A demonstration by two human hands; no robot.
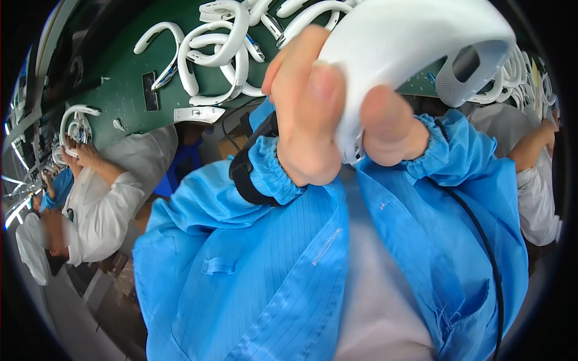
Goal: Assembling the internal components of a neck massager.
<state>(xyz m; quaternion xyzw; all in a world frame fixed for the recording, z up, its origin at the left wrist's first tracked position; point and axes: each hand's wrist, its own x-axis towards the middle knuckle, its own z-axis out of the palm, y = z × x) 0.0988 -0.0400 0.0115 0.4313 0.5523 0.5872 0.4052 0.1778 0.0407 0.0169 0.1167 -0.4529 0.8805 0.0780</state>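
Observation:
A large white curved neck fan [415,42] is held up close in front of my chest, above the table edge. It has a dark oval opening and a patch of small holes at its far right end. My left hand [310,114] is closed round the near end from the left, thumb pressed along its side. From the right, my right hand [391,129] grips the same end, its thumb pointing up against the shell; its other fingers are mostly hidden. A small slot shows at the tip between both hands.
Several white U-shaped neck fans [220,57] lie heaped on the green table [129,90], with more stacked at the right [518,75]. A dark phone-like slab [150,91] and a white strip [198,114] lie nearby. Co-workers sit left [111,198] and right [536,192]. A black cable [481,234] hangs along my sleeve.

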